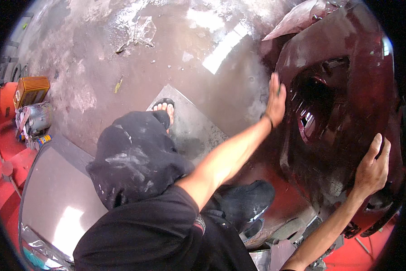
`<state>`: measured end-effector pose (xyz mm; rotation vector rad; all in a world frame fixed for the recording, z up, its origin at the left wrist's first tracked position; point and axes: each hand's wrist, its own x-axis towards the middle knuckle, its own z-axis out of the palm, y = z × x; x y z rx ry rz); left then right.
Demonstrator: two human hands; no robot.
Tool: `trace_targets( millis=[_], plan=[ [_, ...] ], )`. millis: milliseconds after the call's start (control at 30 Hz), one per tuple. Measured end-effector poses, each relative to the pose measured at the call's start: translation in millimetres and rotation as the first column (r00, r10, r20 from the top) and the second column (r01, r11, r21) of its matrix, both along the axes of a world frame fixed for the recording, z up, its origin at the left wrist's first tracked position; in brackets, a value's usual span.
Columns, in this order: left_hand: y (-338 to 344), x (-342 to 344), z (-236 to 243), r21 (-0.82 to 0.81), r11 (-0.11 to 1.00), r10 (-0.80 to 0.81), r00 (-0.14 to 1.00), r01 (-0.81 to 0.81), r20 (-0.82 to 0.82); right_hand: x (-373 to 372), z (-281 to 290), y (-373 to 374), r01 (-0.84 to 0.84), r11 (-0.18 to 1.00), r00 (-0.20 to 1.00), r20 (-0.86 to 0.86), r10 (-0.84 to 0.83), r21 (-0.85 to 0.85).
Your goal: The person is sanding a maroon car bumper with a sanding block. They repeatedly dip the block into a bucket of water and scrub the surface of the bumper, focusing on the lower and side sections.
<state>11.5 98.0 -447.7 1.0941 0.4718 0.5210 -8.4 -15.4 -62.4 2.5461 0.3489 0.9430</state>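
Note:
A large, glossy dark red car body panel (370, 86), curved like a bumper, stands on the right with a big opening through it. My left hand (276, 100) is at the panel's left edge, fingers stretched out and slightly blurred; whether it touches the edge I cannot tell. Lower down on the right, my right hand (373, 169) lies against the panel's surface with fingers extended. Neither hand holds anything that I can see. A dark band circles my left wrist.
Crumpled clear plastic (142, 31) lies on the stained floor. A flat grey board (196, 122) is under my sandalled foot. At left are an orange-brown box (31, 91), a metal can (39, 116) and a glossy grey panel (60, 185). Scraps (284, 239) lie beside my right forearm.

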Motion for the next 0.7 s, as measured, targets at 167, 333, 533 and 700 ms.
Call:
trace_targets(
  millis=[167, 333, 533, 700],
  plan=[
    [-69, -70, 3, -0.097, 0.991, -0.097, 0.995, 0.093, -0.039, -2, -5, 3, -0.035, 0.999, 0.999, -0.016, 0.035, 0.016],
    [40, 6, -9, -0.042, 0.998, -0.051, 0.997, 0.053, 0.054, -3, 0, 18, -0.012, 0.999, 0.999, -0.032, 0.013, 0.034],
    [-10, -20, -11, -0.04, 0.997, -0.067, 0.997, 0.068, 0.028, -5, -4, 13, -0.024, 0.999, 0.999, -0.036, 0.025, 0.037],
    [-43, -46, -6, -0.118, 0.991, -0.065, 0.998, 0.064, -0.002, -8, 1, 21, -0.028, 0.999, 0.998, -0.055, 0.03, 0.034]
  ],
)
